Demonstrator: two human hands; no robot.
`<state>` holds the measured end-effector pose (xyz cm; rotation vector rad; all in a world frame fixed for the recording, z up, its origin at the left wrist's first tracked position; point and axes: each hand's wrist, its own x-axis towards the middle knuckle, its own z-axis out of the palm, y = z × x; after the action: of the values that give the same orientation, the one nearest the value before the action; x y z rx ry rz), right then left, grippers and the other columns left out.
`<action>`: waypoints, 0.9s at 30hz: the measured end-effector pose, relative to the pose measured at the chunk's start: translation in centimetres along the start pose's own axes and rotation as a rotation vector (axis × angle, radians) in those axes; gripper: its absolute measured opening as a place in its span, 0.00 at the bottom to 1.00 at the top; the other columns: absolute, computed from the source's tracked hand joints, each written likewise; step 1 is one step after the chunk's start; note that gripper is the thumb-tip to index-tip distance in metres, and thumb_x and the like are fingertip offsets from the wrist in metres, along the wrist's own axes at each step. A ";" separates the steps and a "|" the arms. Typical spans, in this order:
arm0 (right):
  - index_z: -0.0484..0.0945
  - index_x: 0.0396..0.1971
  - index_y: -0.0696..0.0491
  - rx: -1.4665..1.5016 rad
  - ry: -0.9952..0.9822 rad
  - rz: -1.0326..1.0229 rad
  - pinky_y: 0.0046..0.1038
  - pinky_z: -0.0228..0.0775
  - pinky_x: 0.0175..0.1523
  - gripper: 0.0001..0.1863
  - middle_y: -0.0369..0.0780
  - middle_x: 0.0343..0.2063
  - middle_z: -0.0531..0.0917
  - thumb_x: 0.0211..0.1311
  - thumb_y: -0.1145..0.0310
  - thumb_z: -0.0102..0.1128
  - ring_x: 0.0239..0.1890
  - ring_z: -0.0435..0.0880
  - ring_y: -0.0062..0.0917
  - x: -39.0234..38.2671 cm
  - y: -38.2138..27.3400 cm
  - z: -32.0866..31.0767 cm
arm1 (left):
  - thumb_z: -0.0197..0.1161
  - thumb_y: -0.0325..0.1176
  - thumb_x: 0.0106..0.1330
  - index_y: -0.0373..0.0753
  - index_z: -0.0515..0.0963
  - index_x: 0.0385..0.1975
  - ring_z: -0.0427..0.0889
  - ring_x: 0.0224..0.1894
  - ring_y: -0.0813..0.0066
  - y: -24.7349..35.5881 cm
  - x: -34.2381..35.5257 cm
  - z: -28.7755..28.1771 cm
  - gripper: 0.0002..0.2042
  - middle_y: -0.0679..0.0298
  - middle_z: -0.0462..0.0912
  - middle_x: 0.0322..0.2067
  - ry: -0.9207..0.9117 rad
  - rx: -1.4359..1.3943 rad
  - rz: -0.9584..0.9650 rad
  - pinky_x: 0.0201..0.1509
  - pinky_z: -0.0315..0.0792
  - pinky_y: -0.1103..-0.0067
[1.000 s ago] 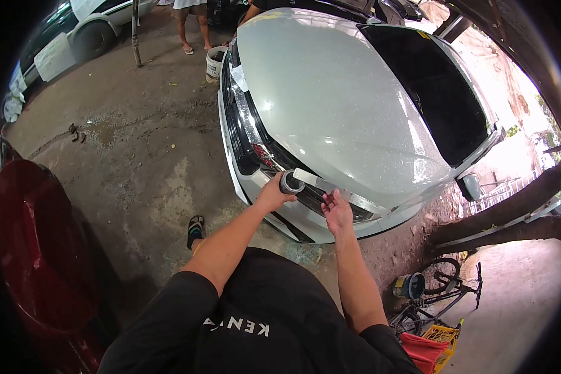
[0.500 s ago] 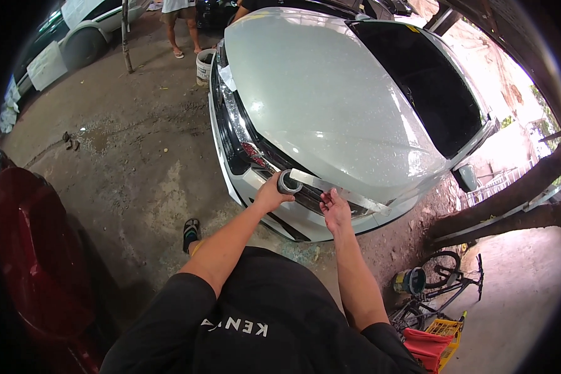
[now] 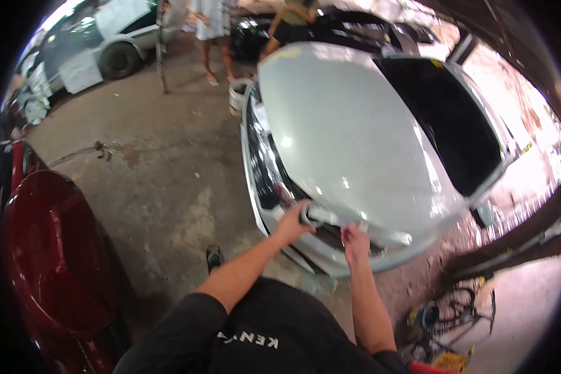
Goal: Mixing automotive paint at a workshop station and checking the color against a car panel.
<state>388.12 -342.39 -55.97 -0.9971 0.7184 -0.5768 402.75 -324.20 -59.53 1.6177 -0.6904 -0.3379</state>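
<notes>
My left hand [image 3: 291, 225] is closed around a roll of tape [image 3: 305, 215] with a dark core, held over the front corner of a pale silver car [image 3: 355, 124]. A pale, shiny strip of tape [image 3: 325, 217] runs from the roll along the front edge of the bonnet towards the headlight corner. My right hand [image 3: 356, 245] is at the strip's lower edge, with fingers curled up and seemingly pinching it. Motion blur softens both hands, and the exact fingertip contact is hard to make out.
A dark red glossy car part [image 3: 53, 249] stands at the left. A white bucket [image 3: 238, 95] sits by the car's far front corner, near two people. A bicycle [image 3: 458, 318] and a bucket [image 3: 424, 315] are at the lower right, below a thick wooden post [image 3: 511, 243].
The whole view has shifted, so the car appears lower and further right. My right hand's fingers, spread beside the strip before, are now curled at its edge. My left hand keeps the roll.
</notes>
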 end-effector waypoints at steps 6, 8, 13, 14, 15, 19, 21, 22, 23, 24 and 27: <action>0.88 0.38 0.53 -1.060 -0.341 -0.774 0.31 0.74 0.44 0.09 0.38 0.34 0.87 0.65 0.65 0.66 0.38 0.84 0.29 -2.2 2.2 11.8 | 0.82 0.35 0.46 0.43 0.67 0.64 0.74 0.61 0.47 -0.2 -1.2 -6.6 0.42 0.53 0.75 0.58 0.018 0.152 0.086 0.64 0.70 0.62; 0.88 0.40 0.51 -1.093 -0.514 -0.747 0.33 0.74 0.47 0.09 0.38 0.36 0.87 0.64 0.64 0.66 0.41 0.83 0.32 -3.0 2.6 15.7 | 0.82 0.36 0.46 0.43 0.67 0.64 0.74 0.61 0.47 -0.6 -1.5 -10.4 0.42 0.53 0.75 0.58 0.067 0.141 0.028 0.64 0.70 0.62; 0.88 0.42 0.48 -1.281 -0.674 -0.712 0.34 0.75 0.50 0.09 0.39 0.38 0.87 0.62 0.67 0.66 0.44 0.83 0.35 -1.1 4.1 26.9 | 0.80 0.32 0.47 0.41 0.68 0.63 0.73 0.64 0.48 -1.4 -1.0 -20.3 0.40 0.52 0.74 0.61 0.198 0.255 0.034 0.67 0.68 0.63; 0.87 0.41 0.49 -1.073 -0.694 -0.800 0.36 0.75 0.49 0.09 0.39 0.37 0.87 0.62 0.68 0.64 0.41 0.83 0.38 -1.1 5.2 29.5 | 0.80 0.32 0.47 0.41 0.68 0.63 0.73 0.64 0.48 -2.1 -0.7 -22.6 0.40 0.52 0.74 0.61 0.197 0.255 0.024 0.67 0.68 0.63; 0.87 0.42 0.49 -0.997 -0.810 -0.878 0.35 0.75 0.49 0.10 0.39 0.38 0.87 0.61 0.69 0.64 0.41 0.83 0.38 -0.8 6.4 32.3 | 0.79 0.31 0.46 0.40 0.69 0.63 0.72 0.64 0.49 -2.4 0.0 -25.1 0.39 0.52 0.74 0.62 0.224 0.238 -0.005 0.68 0.68 0.64; 0.86 0.45 0.49 -1.132 -1.172 -0.833 0.33 0.76 0.48 0.13 0.39 0.38 0.86 0.60 0.72 0.63 0.40 0.82 0.36 0.8 10.0 41.9 | 0.78 0.28 0.44 0.39 0.70 0.62 0.72 0.66 0.49 -3.8 2.0 -36.4 0.39 0.52 0.72 0.64 0.312 0.280 -0.040 0.68 0.68 0.65; 0.86 0.45 0.48 -1.123 -1.119 -0.849 0.32 0.76 0.48 0.14 0.37 0.39 0.86 0.59 0.72 0.63 0.40 0.82 0.35 1.2 9.9 46.9 | 0.79 0.28 0.44 0.40 0.70 0.62 0.72 0.66 0.50 -3.6 3.0 -41.1 0.40 0.52 0.71 0.65 0.316 0.347 -0.062 0.68 0.69 0.65; 0.86 0.46 0.47 -1.112 -1.073 -0.874 0.31 0.76 0.49 0.15 0.36 0.40 0.86 0.58 0.73 0.62 0.41 0.82 0.34 1.7 9.9 49.4 | 0.79 0.28 0.44 0.40 0.70 0.62 0.72 0.66 0.50 -3.6 3.9 -43.3 0.40 0.52 0.71 0.65 0.289 0.350 -0.052 0.68 0.69 0.65; 0.85 0.47 0.45 -1.150 -1.072 -1.096 0.29 0.76 0.49 0.17 0.33 0.42 0.85 0.56 0.72 0.62 0.42 0.81 0.31 3.0 10.8 51.5 | 0.79 0.29 0.44 0.40 0.70 0.63 0.72 0.66 0.50 -3.7 4.8 -45.4 0.40 0.52 0.71 0.65 0.265 0.380 -0.028 0.67 0.69 0.65; 0.85 0.47 0.45 -1.149 -1.043 -1.094 0.29 0.76 0.49 0.17 0.33 0.42 0.85 0.56 0.72 0.62 0.42 0.81 0.31 3.9 11.1 53.5 | 0.79 0.29 0.45 0.40 0.69 0.63 0.72 0.66 0.50 -3.7 6.0 -47.3 0.40 0.53 0.71 0.66 0.241 0.410 -0.004 0.67 0.69 0.64; 0.84 0.50 0.49 -1.113 -1.080 -1.124 0.29 0.75 0.50 0.23 0.33 0.45 0.85 0.50 0.71 0.66 0.43 0.82 0.29 5.6 12.1 58.8 | 0.79 0.29 0.44 0.42 0.68 0.65 0.72 0.66 0.51 -3.7 9.6 -52.5 0.42 0.54 0.70 0.66 0.209 0.452 -0.011 0.68 0.69 0.64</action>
<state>437.90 -309.36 -47.52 -2.4936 -0.7124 -0.4255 441.78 -288.26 -52.34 2.0508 -0.6256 -0.0146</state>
